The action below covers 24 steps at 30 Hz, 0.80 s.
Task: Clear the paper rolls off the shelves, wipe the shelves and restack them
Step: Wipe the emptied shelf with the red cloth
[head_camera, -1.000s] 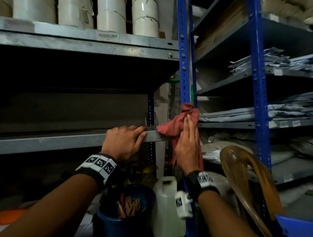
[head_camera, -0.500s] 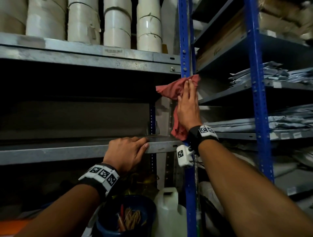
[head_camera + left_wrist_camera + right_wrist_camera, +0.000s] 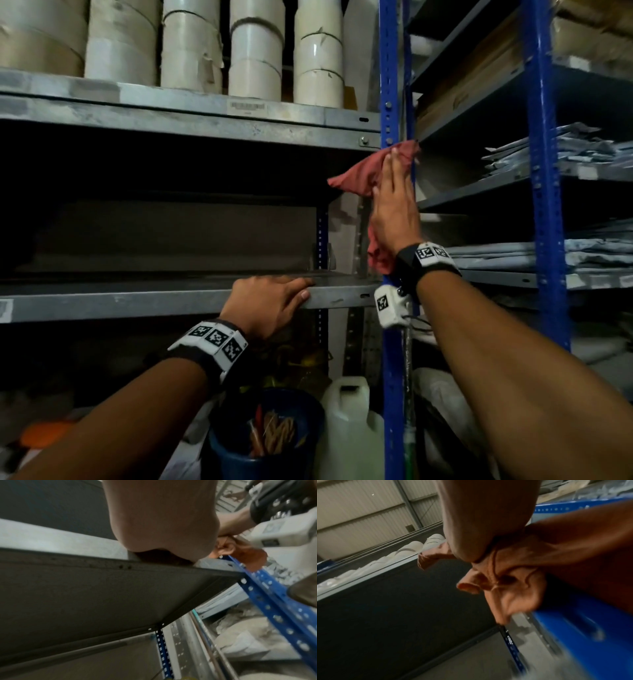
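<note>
Below, bucket [image 3: 267,442], perhaps jug [image 3: 349,428].

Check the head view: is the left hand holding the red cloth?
No: the left hand rests on the front edge of the grey shelf, while the right hand presses the red cloth against the blue post.
</note>
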Tool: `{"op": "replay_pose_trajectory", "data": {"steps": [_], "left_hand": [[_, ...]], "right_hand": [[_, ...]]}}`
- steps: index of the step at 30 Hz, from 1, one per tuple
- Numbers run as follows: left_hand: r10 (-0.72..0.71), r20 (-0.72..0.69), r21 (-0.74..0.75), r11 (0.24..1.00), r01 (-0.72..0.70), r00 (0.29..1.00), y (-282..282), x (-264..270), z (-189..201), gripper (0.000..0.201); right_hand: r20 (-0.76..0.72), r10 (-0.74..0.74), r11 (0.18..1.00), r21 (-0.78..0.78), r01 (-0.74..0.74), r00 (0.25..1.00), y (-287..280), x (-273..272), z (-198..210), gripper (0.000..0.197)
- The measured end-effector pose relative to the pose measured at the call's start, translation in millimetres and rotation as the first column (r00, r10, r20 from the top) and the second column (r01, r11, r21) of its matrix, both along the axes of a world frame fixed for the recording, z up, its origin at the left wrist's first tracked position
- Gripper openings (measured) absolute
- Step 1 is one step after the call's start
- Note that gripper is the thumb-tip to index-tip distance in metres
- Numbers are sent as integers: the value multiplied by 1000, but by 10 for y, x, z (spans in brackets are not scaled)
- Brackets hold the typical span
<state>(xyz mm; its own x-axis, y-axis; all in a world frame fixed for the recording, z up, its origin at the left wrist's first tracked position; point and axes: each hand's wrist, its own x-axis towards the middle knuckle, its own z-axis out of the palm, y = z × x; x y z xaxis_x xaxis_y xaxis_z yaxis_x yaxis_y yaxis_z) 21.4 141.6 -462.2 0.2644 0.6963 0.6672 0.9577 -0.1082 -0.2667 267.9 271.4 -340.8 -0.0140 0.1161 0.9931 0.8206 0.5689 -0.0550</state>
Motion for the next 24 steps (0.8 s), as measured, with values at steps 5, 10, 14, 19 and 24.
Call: {"op": "replay_pose_trajectory", "data": {"steps": [5, 10, 14, 19, 24], "left_hand": [[10, 10, -18, 1000, -10, 1000, 7, 5, 3, 50], [49, -11, 10, 999, -49, 999, -15, 32, -12, 49], [40, 6, -33, 999, -40, 999, -32, 58, 14, 48], [29, -36, -65, 997, -32, 999, 5, 29, 97, 45], [18, -110, -126, 992, -32, 994, 50, -31, 264, 47]], "right_hand": [[-105, -108, 993, 46, 113, 989, -45, -170, -562, 72], [-115, -83, 997, -9, 82, 990, -74, -164, -975, 63], [-87, -106, 994, -38, 103, 991, -106, -158, -945, 67], [-100, -156, 988, -4, 156, 983, -42, -191, -570, 68], [-135, -103, 991, 75, 114, 986, 49, -187, 69, 64]]}}
